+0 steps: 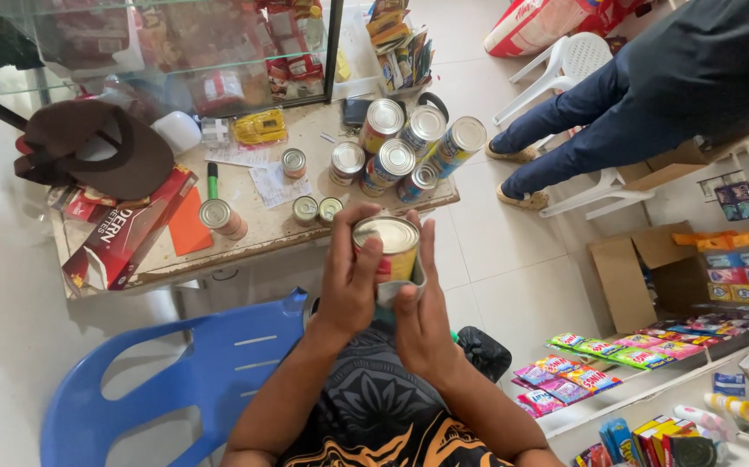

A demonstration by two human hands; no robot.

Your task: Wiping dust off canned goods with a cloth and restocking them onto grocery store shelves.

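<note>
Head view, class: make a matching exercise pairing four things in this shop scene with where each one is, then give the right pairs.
Things:
1. tin can
2. brown cap
3. blue plastic chair
4. green marker

Places:
A. at the left end of the table, beside the red carton
B. lying on the table between the orange card and a paper slip
C. held in the grip of the left hand and right hand
D. on the floor, in front of the table

Pairs: 1-C, 2-A, 3-D, 4-B
</note>
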